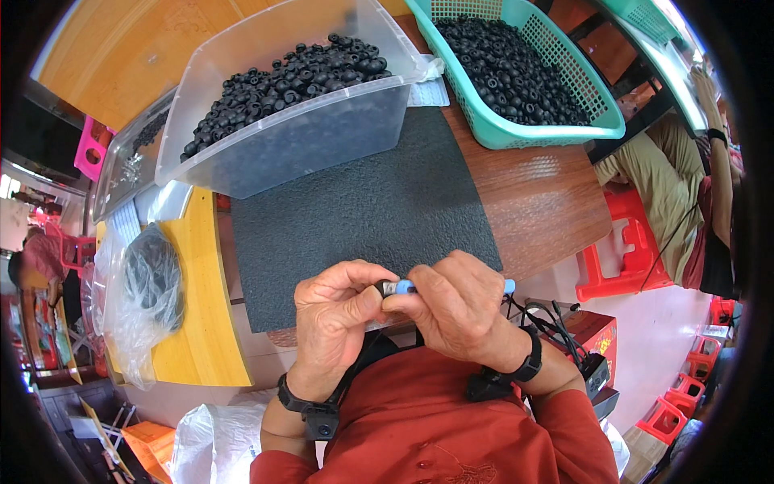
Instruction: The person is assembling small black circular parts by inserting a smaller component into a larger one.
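In front of my chest, above the near edge of a black mat (367, 214), both hands meet. My left hand (332, 315) pinches a small black round part (381, 287) between thumb and fingertips. My right hand (459, 306) is closed round a slim blue-handled tool (509, 286), whose back end sticks out past the fist. The tool's pale front end reaches the black part, partly covered by my fingers, so I cannot tell its exact kind. Similar black parts (302, 81) are heaped in a translucent plastic bin (322, 133) beyond the mat.
A teal basket (548, 137) of black parts stands at the far right of the brown table (548, 202). To the left, a yellow tabletop (201, 323) carries a clear plastic bag (149, 282) with dark contents. Right, another person (669, 177) sits near a red stool (625, 250).
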Demonstrator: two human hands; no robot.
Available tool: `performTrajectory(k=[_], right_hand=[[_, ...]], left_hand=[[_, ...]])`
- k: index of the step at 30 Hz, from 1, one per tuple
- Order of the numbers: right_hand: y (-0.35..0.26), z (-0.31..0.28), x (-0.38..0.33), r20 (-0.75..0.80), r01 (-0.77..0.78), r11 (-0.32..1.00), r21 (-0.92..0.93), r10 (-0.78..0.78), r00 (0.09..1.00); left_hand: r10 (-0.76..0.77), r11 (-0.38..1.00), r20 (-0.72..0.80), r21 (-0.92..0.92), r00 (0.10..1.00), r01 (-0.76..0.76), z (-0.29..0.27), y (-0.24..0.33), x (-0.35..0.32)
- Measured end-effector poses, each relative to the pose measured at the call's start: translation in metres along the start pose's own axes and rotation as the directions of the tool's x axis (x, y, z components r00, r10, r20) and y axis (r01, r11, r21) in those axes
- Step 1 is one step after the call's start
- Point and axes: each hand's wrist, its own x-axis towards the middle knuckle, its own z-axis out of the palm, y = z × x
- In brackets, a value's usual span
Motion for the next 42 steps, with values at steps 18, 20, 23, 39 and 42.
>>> performTrajectory(k=[18,20,23,39,42], right_hand=[[0.009,-0.004,-0.006,-0.056,-0.162,0.98,0.114,0.169,0.984],[0.013,-0.005,-0.007,-0.043,-0.174,0.983,0.05,0.176,0.983],[0.02,0.005,-0.02,-0.033,-0.234,0.971,0.051,0.236,0.971],[0.027,0.003,-0.031,0.098,-0.188,0.978,-0.085,0.196,0.976],[0.028,0.006,-0.03,0.135,-0.196,0.976,-0.095,0.207,0.969]], left_hand=[[0.156,0.98,0.03,0.122,0.987,-0.158,0.005,-0.003,0.009],[0.187,0.947,-0.015,0.267,0.982,-0.176,0.007,-0.004,0.012],[0.219,0.928,-0.02,0.312,0.976,-0.202,0.024,0.007,0.024],[0.424,0.451,0.37,0.705,0.826,-0.548,0.114,0.033,0.17],[0.471,0.284,0.399,0.776,0.787,-0.563,0.073,0.065,0.169]])
